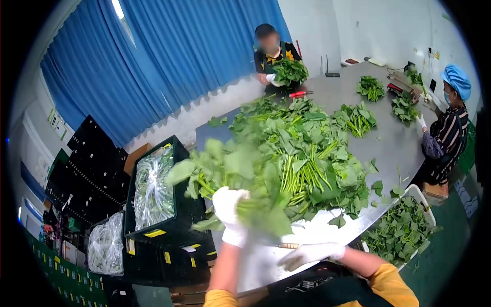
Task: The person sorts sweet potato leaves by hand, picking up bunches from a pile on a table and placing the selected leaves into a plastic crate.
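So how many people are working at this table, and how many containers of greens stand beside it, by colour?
People: 3. They are the camera wearer, whose left hand grips a bunch of greens, a person at the far end, and a person in a blue cap.
Black crates of bagged greens: 2
White bin of loose leaves: 1
Total: 6
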A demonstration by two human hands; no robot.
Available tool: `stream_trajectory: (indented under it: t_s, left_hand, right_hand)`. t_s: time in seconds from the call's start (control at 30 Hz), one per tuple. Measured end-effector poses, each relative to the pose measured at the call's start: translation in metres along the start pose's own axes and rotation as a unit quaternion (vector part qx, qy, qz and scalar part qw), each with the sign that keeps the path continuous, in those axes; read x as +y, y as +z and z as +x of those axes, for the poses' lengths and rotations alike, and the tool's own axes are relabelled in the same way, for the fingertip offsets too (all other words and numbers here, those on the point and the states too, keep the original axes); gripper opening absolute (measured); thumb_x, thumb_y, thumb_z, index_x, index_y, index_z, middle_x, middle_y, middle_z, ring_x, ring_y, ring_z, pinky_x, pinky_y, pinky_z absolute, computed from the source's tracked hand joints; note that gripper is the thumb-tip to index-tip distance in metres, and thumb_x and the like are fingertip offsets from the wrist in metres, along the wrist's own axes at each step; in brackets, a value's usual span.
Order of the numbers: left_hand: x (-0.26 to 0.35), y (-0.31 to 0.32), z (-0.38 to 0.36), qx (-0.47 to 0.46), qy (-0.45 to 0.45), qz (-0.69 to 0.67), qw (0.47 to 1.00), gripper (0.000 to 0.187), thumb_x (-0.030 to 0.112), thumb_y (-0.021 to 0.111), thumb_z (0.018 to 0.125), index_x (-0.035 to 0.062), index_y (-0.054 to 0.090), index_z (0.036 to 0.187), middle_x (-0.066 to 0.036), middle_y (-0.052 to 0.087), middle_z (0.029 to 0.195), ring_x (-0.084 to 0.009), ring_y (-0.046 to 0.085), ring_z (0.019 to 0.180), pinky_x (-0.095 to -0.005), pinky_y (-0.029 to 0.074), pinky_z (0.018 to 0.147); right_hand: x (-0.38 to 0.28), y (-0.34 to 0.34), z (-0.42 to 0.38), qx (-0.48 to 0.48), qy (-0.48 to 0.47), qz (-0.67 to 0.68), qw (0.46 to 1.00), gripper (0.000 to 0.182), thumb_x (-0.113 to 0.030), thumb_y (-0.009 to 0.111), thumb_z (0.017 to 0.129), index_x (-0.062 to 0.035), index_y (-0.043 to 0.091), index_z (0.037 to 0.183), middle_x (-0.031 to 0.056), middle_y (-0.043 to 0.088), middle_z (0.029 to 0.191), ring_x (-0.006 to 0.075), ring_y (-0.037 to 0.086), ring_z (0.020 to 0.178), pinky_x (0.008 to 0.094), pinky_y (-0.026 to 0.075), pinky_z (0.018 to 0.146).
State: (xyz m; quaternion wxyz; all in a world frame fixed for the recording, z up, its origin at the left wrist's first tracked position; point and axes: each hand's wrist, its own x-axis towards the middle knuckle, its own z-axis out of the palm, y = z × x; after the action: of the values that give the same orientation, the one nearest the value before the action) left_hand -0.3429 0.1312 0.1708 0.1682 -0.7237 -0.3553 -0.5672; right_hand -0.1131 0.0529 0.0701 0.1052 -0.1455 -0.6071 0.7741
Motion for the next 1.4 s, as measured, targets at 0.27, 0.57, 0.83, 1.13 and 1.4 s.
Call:
stream_trajectory:
  t_s: [0.27,0.57,0.83,1.13,1.4]
  left_hand:
    - [0.045,0.082,0.029,-0.411,0.261,0.046,0.872,0.057,0.009,0.051,0.079,-0.0068,0.040,0.133,-0.006,0.051,0.076,-0.0197,0.052,0.073,-0.0351,0.044,0.086]
    - [0.107,0.176,0.054,-0.453,0.349,0.134,0.809,0.068,0.011,0.052,0.078,-0.0003,0.030,0.142,-0.002,0.048,0.068,-0.0181,0.051,0.069,-0.0358,0.042,0.091]
    - [0.140,0.186,0.110,-0.312,0.241,0.088,0.915,0.059,0.013,0.052,0.080,0.0071,0.040,0.137,-0.017,0.043,0.135,-0.0331,0.042,0.125,-0.0425,0.031,0.105]
    - [0.091,0.118,0.014,-0.354,0.032,0.139,0.924,0.049,0.007,0.063,0.074,0.0024,0.055,0.123,-0.021,0.057,0.116,-0.0377,0.055,0.108,-0.0472,0.042,0.093]
    - [0.101,0.073,-0.084,-0.489,-0.199,0.263,0.808,0.044,0.015,0.058,0.084,0.0024,0.051,0.125,-0.021,0.053,0.124,-0.0379,0.051,0.110,-0.0460,0.040,0.095]
  right_hand:
    - [-0.151,-0.065,-0.054,0.284,0.056,-0.228,0.930,0.074,-0.026,0.075,0.077,0.0029,0.039,0.135,0.0184,0.056,0.119,0.0234,0.056,0.107,0.0325,0.044,0.094]
    - [-0.112,-0.106,-0.084,0.426,-0.009,-0.186,0.885,0.041,-0.015,0.074,0.070,0.0035,0.057,0.102,0.0124,0.061,0.099,0.0193,0.058,0.090,0.0339,0.048,0.079]
    - [-0.115,-0.200,-0.153,0.525,-0.115,-0.167,0.826,0.056,-0.015,0.068,0.075,0.0032,0.050,0.125,0.0116,0.064,0.105,0.0162,0.059,0.085,0.0290,0.049,0.077]
    - [-0.066,-0.474,-0.241,0.788,-0.230,-0.271,0.503,0.040,-0.009,0.065,0.077,-0.0016,0.055,0.115,0.0121,0.067,0.094,0.0221,0.063,0.082,0.0323,0.048,0.075]
    - [0.105,-0.608,-0.300,0.721,0.392,-0.299,0.487,0.051,-0.028,0.070,0.078,-0.0073,0.053,0.121,0.0188,0.064,0.104,0.0337,0.064,0.093,0.0416,0.051,0.080]
